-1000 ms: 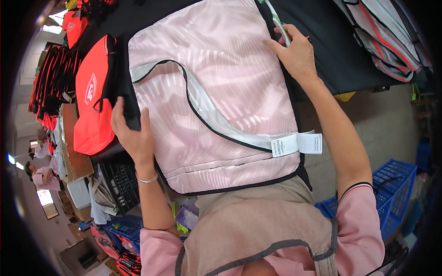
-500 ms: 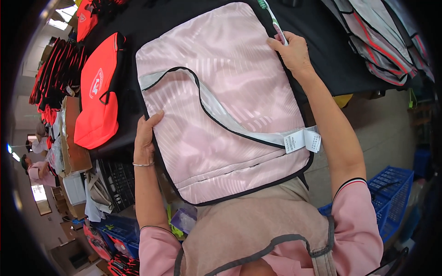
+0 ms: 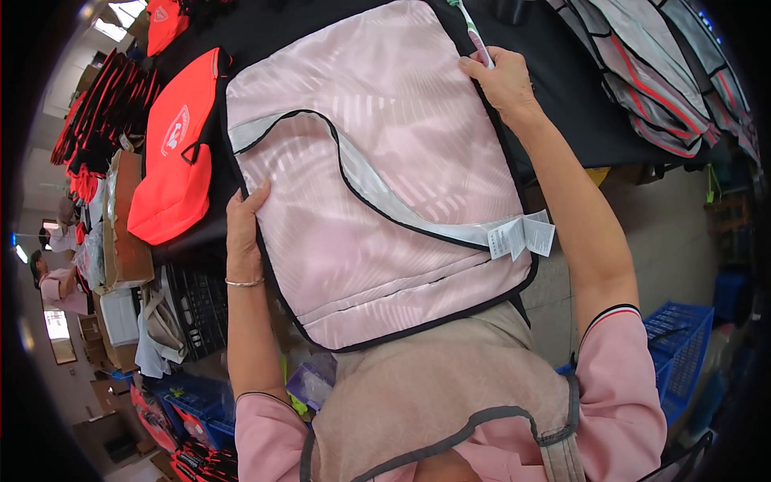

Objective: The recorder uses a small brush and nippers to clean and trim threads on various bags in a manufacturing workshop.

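Note:
A flat pink satin-like fabric bag [image 3: 353,185] with black edging lies across the black-covered table edge and reaches down to my apron. A curved, black-trimmed opening runs over its face, with pale grey lining showing. White care labels [image 3: 518,237] stick out at its right edge. My left hand [image 3: 246,229] is closed on the left edge, thumb on top and fingers hidden beneath. At the upper right edge, my right hand [image 3: 506,87] pinches the bag and also holds a toothbrush [image 3: 474,34] with green bristles, its head pointing away from me.
A bright red-orange bag [image 3: 173,161] lies left of the pink one, near a cardboard box [image 3: 128,225] and a stack of red and black pieces [image 3: 100,120]. Grey pieces with red trim [image 3: 650,80] lie at the far right. A blue crate [image 3: 679,353] stands low right.
The pink bag and both hands have shifted slightly left and toward the far side in the view. Both grips stay the same, and the care labels have spread apart a little.

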A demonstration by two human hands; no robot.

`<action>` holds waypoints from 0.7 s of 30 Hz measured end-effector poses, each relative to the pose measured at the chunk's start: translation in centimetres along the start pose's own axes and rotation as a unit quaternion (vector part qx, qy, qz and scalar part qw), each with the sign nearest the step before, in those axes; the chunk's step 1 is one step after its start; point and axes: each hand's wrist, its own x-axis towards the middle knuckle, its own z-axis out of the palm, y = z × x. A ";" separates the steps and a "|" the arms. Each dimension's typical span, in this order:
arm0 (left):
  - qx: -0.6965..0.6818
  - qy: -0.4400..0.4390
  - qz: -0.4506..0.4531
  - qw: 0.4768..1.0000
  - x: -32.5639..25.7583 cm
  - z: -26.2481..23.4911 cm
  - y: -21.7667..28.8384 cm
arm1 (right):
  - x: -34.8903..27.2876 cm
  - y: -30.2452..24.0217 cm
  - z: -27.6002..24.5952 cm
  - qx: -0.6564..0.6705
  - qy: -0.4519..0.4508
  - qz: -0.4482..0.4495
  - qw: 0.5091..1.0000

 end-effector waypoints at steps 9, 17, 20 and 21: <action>0.112 0.110 0.394 0.906 0.7 -1.8 18.1 | 5.7 -10.1 -4.1 0.192 0.114 -0.232 0.947; 0.117 0.091 0.579 0.802 9.0 -1.6 16.8 | 6.2 1.8 -5.2 -0.083 0.119 -0.061 0.988; 0.238 -0.043 0.402 0.883 10.7 0.3 9.7 | 3.8 6.0 -4.4 -0.256 0.047 0.075 0.963; 0.415 -0.005 0.447 0.792 12.2 -1.4 6.9 | 3.4 6.3 -3.9 -0.283 0.013 0.108 0.953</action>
